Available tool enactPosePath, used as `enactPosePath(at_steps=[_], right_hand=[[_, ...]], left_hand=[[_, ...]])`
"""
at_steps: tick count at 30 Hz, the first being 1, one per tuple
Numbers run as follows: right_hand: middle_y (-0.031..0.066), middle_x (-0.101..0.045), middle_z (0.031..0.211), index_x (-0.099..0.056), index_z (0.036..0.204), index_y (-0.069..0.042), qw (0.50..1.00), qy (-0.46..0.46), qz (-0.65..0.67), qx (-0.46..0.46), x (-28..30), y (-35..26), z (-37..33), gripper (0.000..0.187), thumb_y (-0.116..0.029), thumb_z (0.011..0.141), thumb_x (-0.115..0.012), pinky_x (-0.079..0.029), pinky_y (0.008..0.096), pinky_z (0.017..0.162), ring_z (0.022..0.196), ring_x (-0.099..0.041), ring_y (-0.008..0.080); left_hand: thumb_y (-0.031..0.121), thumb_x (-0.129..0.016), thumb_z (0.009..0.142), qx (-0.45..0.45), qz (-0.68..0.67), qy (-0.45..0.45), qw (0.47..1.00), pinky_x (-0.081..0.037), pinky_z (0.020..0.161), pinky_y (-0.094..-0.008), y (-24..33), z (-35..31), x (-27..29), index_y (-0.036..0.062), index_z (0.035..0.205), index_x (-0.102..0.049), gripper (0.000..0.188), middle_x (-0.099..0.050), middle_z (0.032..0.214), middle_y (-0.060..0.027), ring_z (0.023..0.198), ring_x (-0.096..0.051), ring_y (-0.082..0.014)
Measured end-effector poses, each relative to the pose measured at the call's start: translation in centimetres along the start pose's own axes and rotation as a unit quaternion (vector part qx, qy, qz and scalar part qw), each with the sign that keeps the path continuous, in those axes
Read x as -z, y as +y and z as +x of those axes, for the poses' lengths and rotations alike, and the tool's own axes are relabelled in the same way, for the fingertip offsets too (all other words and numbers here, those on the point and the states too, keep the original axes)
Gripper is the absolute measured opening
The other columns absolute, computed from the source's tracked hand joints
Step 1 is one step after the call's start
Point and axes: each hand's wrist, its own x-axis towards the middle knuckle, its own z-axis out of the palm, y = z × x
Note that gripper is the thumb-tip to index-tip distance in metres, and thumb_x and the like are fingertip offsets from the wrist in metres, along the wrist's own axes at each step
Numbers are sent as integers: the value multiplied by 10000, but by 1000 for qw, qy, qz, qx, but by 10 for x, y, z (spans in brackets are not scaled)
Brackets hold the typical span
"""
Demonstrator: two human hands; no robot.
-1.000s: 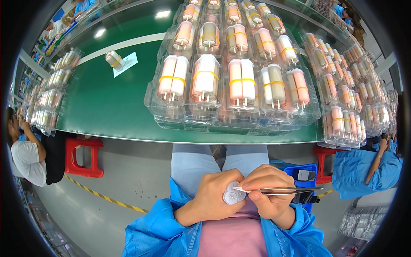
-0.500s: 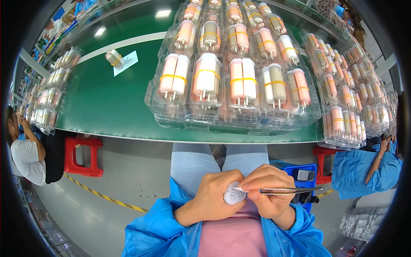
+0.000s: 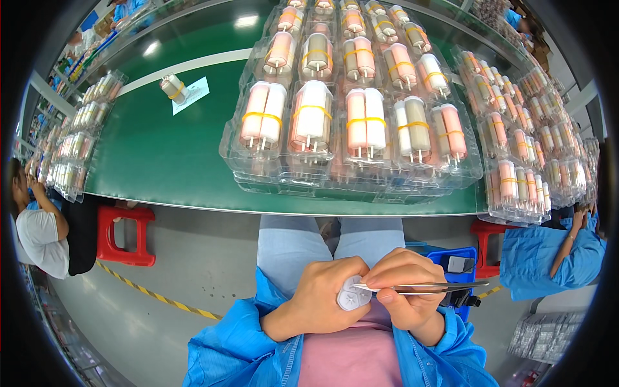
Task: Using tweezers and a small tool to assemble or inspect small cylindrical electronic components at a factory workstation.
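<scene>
Wrapping a pale lavender-white, round-lobed piece (image 3: 348, 300), the left hand (image 3: 317, 294) sat at 6 o'clock in the head view (clock centred on the picture), closed to a near fist. Piece was at 5 o'clock, at the thumb side of that fist, end face with star-like marks showing; rest was hidden by the fingers, couldn't tell its length.

Right hand (image 3: 412, 306) was between 4 and 5 o'clock, thumb and fingers pinched tight on slim silver metal tweezers (image 3: 438, 287). Tweezers lay about level, one end out past the hand toward 3 o'clock. Narrow whitish tip at the other end reached the face of the piece; couldn't tell if it was part of the tweezers or a separate bit.

Both forearms wore loose blue cloth sleeves (image 3: 235, 335). At 1 o'clock, a clear plastic tray stack (image 3: 316, 186) on a green, smooth-topped table (image 3: 155, 151) held white, pink and grey cylinder bundles (image 3: 365, 132) with yellow bands. At 10 o'clock, one grey-and-white banded bundle (image 3: 173, 89) lay against a pale blue flat card (image 3: 196, 95).

At 4 o'clock, just beyond the right hand, was a blue plastic bin (image 3: 474, 255) with white and black items inside. Red plastic stool (image 3: 138, 255) stood between 8 and 9.
</scene>
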Motion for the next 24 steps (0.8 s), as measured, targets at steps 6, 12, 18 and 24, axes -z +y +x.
enactPosePath(at_steps=[6,12,18,24], right_hand=[[108,-666,749,-679,799,-12,1000,-4,-13,-1,1,-1,0,100,-46,718,-726,-478,281,526,597,-609,212],[102,-658,738,-672,788,-14,999,-30,-43,0,2,-2,5,98,-36,707,-721,-477,281,530,603,-609,218],[98,-654,733,-671,793,-12,997,-51,-58,-11,2,-7,10,96,-25,709,-716,-477,285,533,607,-608,221],[115,-659,749,-679,812,9,999,-12,10,-32,2,-5,5,116,-11,704,-718,-480,282,541,612,-611,216]], left_hand=[[70,-692,623,2,-3,-5,1000,-452,512,-387,-2,0,-1,49,822,-563,238,-598,694,-128,603,-596,-335],[76,-702,641,-2,23,2,1000,-459,512,-388,-3,0,-3,48,826,-566,232,-604,705,-127,609,-602,-336],[80,-707,644,-4,40,2,999,-460,510,-390,-4,0,-2,51,825,-569,230,-608,708,-123,611,-608,-331],[69,-691,627,2,8,-7,1000,-455,509,-390,0,1,1,48,824,-570,232,-602,687,-123,601,-602,-335]])
